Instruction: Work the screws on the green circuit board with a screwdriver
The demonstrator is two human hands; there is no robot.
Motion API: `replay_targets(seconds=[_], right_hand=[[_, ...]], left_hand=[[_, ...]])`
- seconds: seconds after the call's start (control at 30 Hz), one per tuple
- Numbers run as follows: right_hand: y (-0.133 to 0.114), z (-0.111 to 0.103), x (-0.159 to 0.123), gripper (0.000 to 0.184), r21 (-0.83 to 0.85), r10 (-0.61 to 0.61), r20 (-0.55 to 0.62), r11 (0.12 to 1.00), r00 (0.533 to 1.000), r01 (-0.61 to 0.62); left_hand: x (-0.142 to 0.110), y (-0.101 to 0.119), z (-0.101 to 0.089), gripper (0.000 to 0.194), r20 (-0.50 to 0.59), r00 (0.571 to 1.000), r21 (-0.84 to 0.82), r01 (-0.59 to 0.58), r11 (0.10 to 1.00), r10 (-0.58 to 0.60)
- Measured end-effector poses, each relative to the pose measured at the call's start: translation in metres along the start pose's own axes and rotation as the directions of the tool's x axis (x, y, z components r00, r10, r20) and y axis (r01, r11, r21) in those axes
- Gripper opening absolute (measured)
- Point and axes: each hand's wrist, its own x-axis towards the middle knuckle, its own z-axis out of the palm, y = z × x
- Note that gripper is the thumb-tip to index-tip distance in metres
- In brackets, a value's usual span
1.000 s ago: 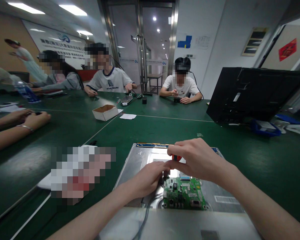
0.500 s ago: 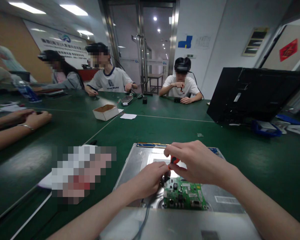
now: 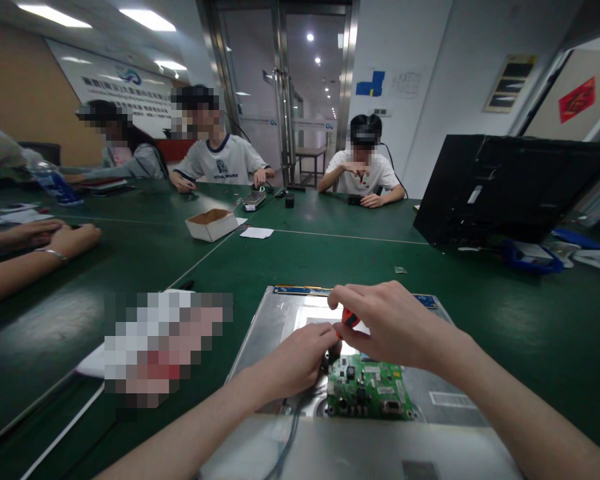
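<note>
My right hand (image 3: 395,323) is closed around a red and black screwdriver (image 3: 351,318), with the index finger curled over its top. Its handle shows between thumb and fingers; the tip is hidden. Touching the screwdriver's lower part, my left hand (image 3: 307,353) has its fingers pinched together, and what they hold is hidden. Both hands are over the upper left corner of a green circuit board (image 3: 367,387). That board lies on the silvery metal back of a flat display panel (image 3: 450,380). A dark cable (image 3: 293,433) runs from under my left hand towards me.
An open cardboard box (image 3: 211,225) and a white paper (image 3: 257,233) lie beyond the panel. A black monitor (image 3: 510,193) stands at right, near a blue tray (image 3: 533,257). Co-workers sit across the green table (image 3: 330,257); another person's hands (image 3: 65,240) rest at left.
The screwdriver's handle has turned slightly in my right hand; my left hand stays almost still. Across the table, a co-worker's raised hand has changed pose.
</note>
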Motion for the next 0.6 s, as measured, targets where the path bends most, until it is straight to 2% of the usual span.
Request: replay_targets(seconds=[0.2,0.4,0.6], right_hand=[[0.0002,-0.0016,-0.0012,0.023,0.048,0.026,0.012,0.999,1.0,-0.026],[0.0029,-0.0017,-0.0011,0.016,-0.008,0.047,0.004,0.999,0.999,-0.047],[0.0038,-0.0031,0.0002,0.01,-0.011,0.017,0.032,1.0,0.999,-0.017]], left_hand=[[-0.0012,-0.0023,0.0005,0.037,-0.013,1.0,0.028,0.015,0.999,-0.015],[0.0008,0.0022,-0.0035,0.032,-0.003,1.0,0.019,0.014,1.0,-0.014],[0.0013,0.0026,-0.0021,0.029,-0.042,0.999,0.013,0.006,1.0,-0.005]])
